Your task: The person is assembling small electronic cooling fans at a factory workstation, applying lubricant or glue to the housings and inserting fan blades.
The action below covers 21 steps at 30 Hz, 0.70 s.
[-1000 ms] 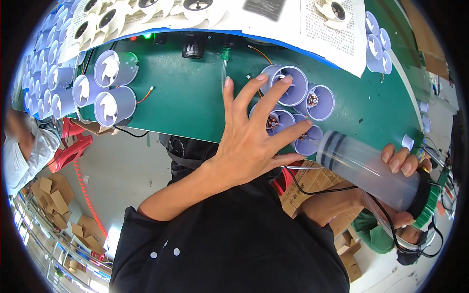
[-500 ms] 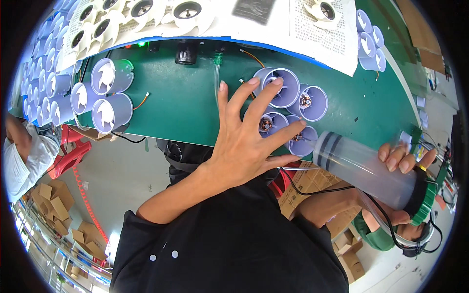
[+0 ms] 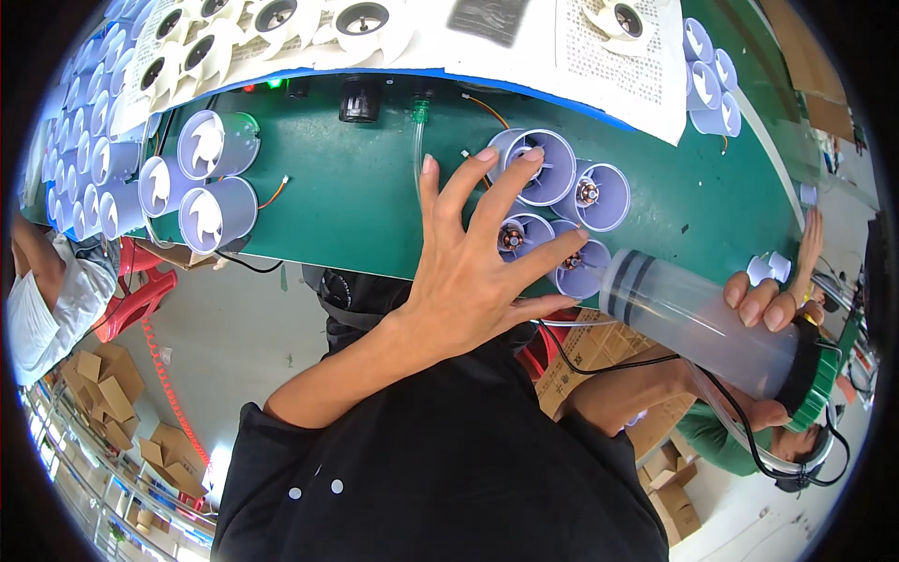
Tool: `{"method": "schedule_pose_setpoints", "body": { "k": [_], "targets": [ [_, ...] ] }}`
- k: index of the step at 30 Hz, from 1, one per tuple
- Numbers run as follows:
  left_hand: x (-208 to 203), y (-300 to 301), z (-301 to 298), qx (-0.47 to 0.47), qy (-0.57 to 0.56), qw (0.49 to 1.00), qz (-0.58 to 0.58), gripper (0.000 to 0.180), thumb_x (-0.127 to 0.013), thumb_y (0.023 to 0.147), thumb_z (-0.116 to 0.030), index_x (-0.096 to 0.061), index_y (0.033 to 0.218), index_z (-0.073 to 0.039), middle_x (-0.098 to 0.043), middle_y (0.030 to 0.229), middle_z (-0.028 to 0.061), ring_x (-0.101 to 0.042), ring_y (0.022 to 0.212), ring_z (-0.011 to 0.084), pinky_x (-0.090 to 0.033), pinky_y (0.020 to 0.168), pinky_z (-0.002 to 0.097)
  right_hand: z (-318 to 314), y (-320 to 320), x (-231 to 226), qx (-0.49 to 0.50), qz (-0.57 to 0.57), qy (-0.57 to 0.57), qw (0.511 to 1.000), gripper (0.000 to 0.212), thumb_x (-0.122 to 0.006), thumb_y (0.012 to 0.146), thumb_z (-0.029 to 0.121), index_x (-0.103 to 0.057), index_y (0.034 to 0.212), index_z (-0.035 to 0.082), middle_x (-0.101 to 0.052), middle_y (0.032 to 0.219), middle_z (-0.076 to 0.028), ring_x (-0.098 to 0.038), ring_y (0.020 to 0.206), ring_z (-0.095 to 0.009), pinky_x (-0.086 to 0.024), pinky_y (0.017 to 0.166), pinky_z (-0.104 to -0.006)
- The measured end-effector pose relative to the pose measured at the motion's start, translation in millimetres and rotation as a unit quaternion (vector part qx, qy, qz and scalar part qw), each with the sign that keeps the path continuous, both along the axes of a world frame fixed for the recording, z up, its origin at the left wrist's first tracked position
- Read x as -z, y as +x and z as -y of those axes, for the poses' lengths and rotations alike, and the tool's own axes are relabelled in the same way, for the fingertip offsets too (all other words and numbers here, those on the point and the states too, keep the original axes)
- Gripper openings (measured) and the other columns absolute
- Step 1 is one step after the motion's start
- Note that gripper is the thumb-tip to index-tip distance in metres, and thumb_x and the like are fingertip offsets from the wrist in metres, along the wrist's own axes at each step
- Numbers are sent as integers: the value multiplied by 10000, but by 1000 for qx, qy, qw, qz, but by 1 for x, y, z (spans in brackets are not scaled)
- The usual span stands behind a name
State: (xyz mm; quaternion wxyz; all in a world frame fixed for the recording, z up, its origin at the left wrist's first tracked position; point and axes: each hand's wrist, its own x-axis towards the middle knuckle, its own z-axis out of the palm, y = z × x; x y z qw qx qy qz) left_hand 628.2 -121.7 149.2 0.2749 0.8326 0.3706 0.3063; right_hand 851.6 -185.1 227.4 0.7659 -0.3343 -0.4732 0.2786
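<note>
My left hand (image 3: 468, 262) spreads its fingers over a cluster of lavender plastic cylinders, fingertips touching their rims. The upper cylinder (image 3: 567, 173), the right-hand cylinder (image 3: 615, 199) and the lower ones stand open end up. Copper-wound motor cores (image 3: 588, 193) show inside. My right hand (image 3: 763, 304) is wrapped round a large translucent dispensing syringe (image 3: 698, 323) with a green cap (image 3: 815, 386). The syringe lies tilted, its narrow tip at the near right cylinder (image 3: 588, 279). Whether the tip touches the core inside is too small to tell.
White fan impellers (image 3: 208, 56) sit on a paper-covered raised shelf (image 3: 524, 61). More lavender cylinders (image 3: 217, 215) crowd the left of the green table (image 3: 356, 206). A black cable (image 3: 609, 368) hangs below the syringe. Another person's hand (image 3: 810, 248) is at the far right.
My hands and the syringe stay nearly in place. At the far right, another person's hand has come into sight beside small lavender cylinders.
</note>
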Motion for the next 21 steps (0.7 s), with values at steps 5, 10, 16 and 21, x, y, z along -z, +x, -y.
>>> {"method": "schedule_pose_setpoints", "body": {
  "k": [5,10,16,21],
  "targets": [
    [1,0,2,-3,4,1000,4,548,-862,548,-370,-675,1054,-272,-314,1461,147,-251,1311,422,-253,938,733,0,-1,-5,-74,-4,-22,997,932,-764,701,569,-342,1300,-8,-445,1014,-90,-431,886,-208,-335,778,-387],
    [1,1,1,3,-2,1000,-3,544,-863,548,-364,-679,1051,-271,-321,1457,148,-255,1309,423,-254,938,732,-1,7,-2,-78,-3,-19,997,970,-775,694,562,-323,1328,-18,-447,1014,-93,-431,892,-207,-332,781,-383],
    [4,-6,1,-27,10,1000,5,581,-862,561,-433,-688,1107,-341,-311,1471,184,-210,1343,406,-140,1072,637,18,27,-13,-13,-64,35,997,907,-749,677,596,-384,1261,5,-450,1018,-83,-437,863,-202,-338,768,-361],
    [6,-22,6,-84,26,992,87,664,-866,580,-419,-586,1163,-269,-358,1443,141,-256,1321,361,-121,1086,622,66,93,-57,143,54,30,988,890,-753,599,571,-421,1206,11,-489,938,-82,-467,837,-230,-370,878,-362]
  ]
}}
